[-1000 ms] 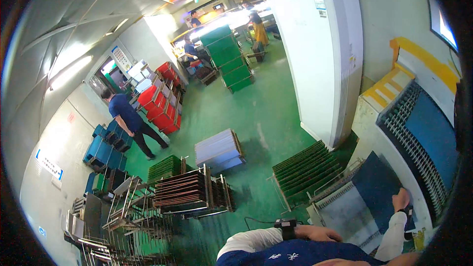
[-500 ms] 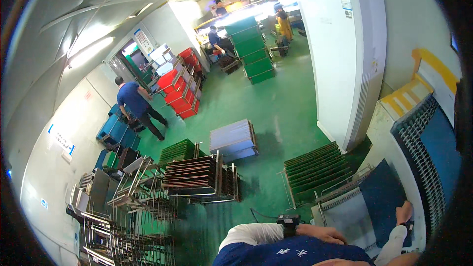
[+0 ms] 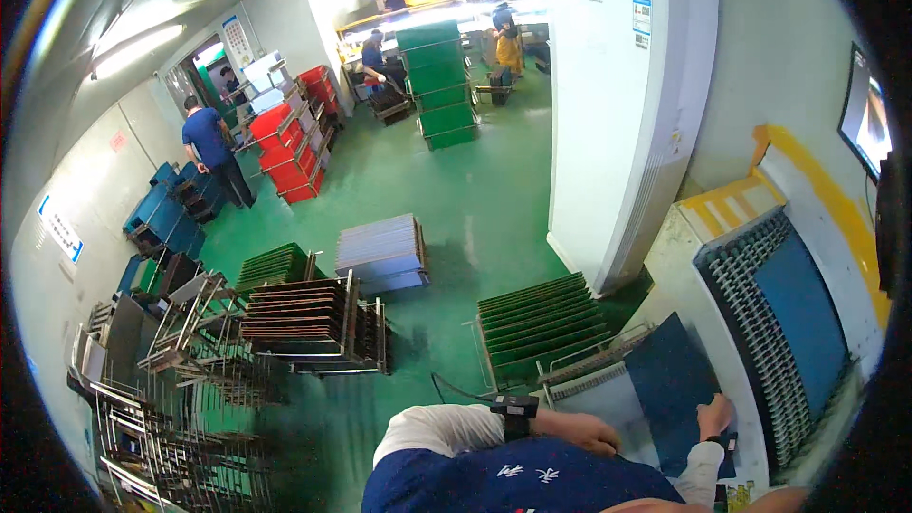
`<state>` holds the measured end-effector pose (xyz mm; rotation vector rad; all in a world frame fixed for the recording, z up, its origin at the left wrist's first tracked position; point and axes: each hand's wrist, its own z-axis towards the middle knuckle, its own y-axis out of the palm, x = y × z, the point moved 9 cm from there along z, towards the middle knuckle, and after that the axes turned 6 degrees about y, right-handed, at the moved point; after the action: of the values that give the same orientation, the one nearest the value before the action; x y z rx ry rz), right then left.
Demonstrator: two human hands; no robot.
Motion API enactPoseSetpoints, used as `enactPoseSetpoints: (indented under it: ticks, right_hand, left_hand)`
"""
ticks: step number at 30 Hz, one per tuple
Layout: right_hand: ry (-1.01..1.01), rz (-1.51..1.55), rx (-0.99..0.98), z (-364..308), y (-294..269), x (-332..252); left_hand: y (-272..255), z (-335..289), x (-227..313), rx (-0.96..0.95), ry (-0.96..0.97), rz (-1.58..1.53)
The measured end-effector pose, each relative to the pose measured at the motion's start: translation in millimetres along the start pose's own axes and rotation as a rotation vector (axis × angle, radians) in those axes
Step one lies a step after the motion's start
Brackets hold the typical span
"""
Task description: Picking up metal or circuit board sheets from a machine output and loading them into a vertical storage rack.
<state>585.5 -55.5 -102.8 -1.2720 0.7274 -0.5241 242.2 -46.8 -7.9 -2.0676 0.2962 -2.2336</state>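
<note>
Near left: metal-framed wire racks (image 3: 185, 437) crowd the floor beside the wall.
Far left: a co-worker in a dark blue shirt (image 3: 207, 138) stands by blue slab-like panels (image 3: 166, 214), with upright bright red panels (image 3: 290, 176) just to the right.
Left of middle: a metal rack of thin brown boards (image 3: 294, 312) sits on the green floor (image 3: 484, 199); a pale lilac-grey block of stacked sheets (image 3: 380, 245) is farther off.
Far middle: a tall green stack (image 3: 437, 85) rises before bright lamps.
Near middle: a rack of upright green boards (image 3: 541, 323).
My left hand: it (image 3: 581, 431) hangs over a pale grey flat surface with a toothed far edge (image 3: 616, 397), fingers bent; I cannot tell whether they touch anything.
Behind it: a tall white cabinet with a louvred top (image 3: 617, 123).
Dark blue panel: this flat rectangular sheet (image 3: 670, 389) overlaps the surface's right part.
My right hand: it (image 3: 714, 415) has its fingers closed on the panel's right edge.
Right: a black-and-silver roller conveyor (image 3: 736, 294) carries a blue flat sheet (image 3: 803, 318).
</note>
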Motion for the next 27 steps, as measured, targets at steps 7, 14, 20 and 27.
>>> enactPoseSetpoints:
  ticks: [7, 14, 20, 27]
  right_hand:
    - [0.081, -0.039, -0.042, 5, -9, 2]
    - [0.071, -0.094, -0.092, 14, -7, 1]
    - [0.072, -0.071, -0.056, 14, -7, 3]
    - [0.11, -0.073, -0.134, 22, -2, 5]
  left_hand:
    - [-14, 1, 7, 0.004, -0.099, -0.026]
    - [10, 13, 16, -0.104, -0.015, -0.212]
    - [15, 11, 14, -0.081, 0.07, -0.291]
    - [18, 1, 17, -0.075, 0.064, -0.224]
